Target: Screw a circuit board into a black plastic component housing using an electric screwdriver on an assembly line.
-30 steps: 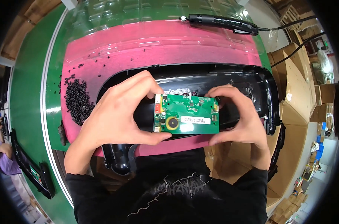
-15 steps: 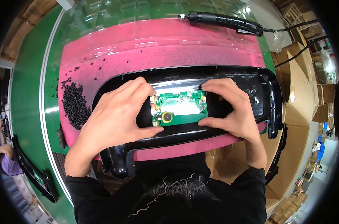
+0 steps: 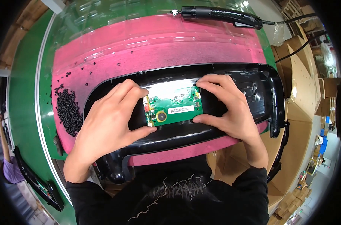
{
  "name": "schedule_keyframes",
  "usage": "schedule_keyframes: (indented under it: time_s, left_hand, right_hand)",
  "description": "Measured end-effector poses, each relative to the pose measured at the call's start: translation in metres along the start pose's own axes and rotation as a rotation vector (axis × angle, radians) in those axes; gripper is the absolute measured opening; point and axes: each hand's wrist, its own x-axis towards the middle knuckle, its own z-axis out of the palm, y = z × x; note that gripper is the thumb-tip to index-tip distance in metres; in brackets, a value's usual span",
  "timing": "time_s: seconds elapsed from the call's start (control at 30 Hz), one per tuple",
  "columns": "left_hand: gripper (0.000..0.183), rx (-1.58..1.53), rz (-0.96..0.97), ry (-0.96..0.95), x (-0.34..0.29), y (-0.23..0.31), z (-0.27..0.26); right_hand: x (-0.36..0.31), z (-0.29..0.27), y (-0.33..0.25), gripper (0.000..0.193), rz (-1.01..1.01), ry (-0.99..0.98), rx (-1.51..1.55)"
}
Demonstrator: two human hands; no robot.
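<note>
A green circuit board (image 3: 178, 103) sits within a long black plastic housing (image 3: 170, 134), over its middle. My left hand (image 3: 112, 116) grips the board's left end, thumb at the lower corner and fingers at the upper one. At the opposite end my right hand (image 3: 230, 107) pinches the right corners the same way. The board carries a round dark part in a yellow ring, a white label and small connectors along its left edge. Whether it rests flat in the housing or slightly above, I cannot tell.
Pink mat (image 3: 148, 54) lies under the housing. A pile of small black screws (image 3: 69, 112) is at left. Clear plastic trays (image 3: 121, 22) and a black electric screwdriver (image 3: 219, 17) lie at the back. Cardboard boxes (image 3: 296, 131) stand right; another person's purple sleeve (image 3: 12, 172) shows far left.
The housing, board and both hands appear slightly further left, and the board's glare has shifted, showing its label. Both hands keep their hold.
</note>
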Motion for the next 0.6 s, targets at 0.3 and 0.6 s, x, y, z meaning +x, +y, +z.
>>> schedule_keyframes:
  time_s: [0.3,0.6]
  left_hand:
    - [0.062,0.006,0.007,0.009,-0.0001,0.0019,0.0004]
    - [0.062,0.029,-0.008,0.007,-0.0030,-0.0005,-0.0008]
  right_hand:
    - [-0.0017,-0.0004,-0.0003,0.065,0.004,-0.004,-0.016]
    - [0.0012,-0.0005,-0.0064,0.065,0.022,-0.025,-0.050]
